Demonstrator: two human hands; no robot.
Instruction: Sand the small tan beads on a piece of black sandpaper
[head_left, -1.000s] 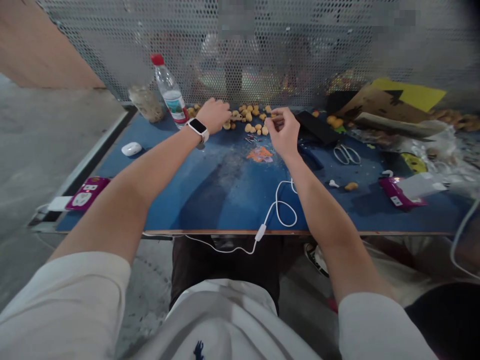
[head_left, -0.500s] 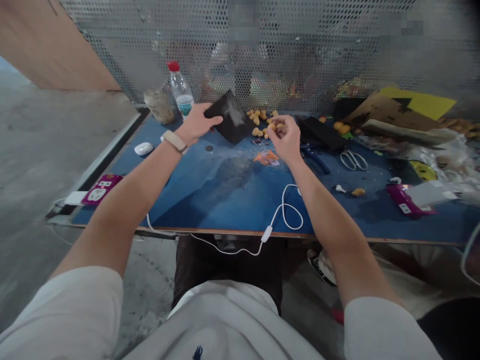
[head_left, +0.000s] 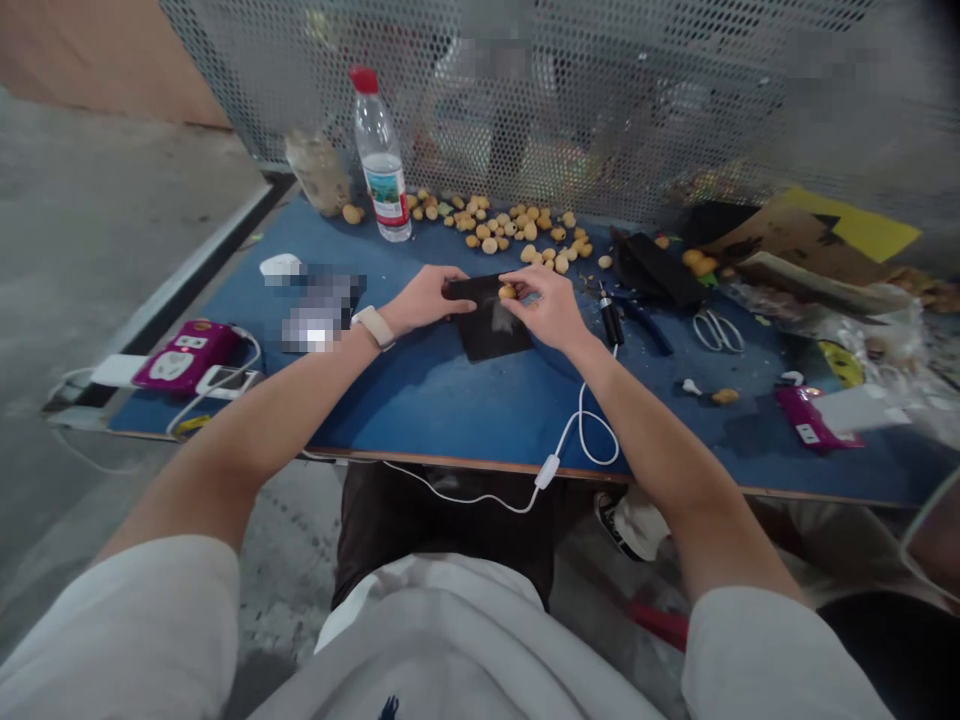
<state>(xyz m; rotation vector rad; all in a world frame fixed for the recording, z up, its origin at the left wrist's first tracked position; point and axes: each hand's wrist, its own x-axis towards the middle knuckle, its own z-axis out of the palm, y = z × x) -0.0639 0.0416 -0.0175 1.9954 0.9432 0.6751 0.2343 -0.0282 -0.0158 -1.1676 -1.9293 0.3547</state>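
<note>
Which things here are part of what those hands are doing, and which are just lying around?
In use, it seems:
- dark sheet, held by the left hand
- small tan piece, pinched by the right hand
- probably the similar loose pieces behind

Probably just lying about:
- bottle
- scissors
- purple socket box at left

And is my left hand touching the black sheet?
Touching. The head view shows the left hand gripping the black sheet by its edge, thumb on top.
</note>
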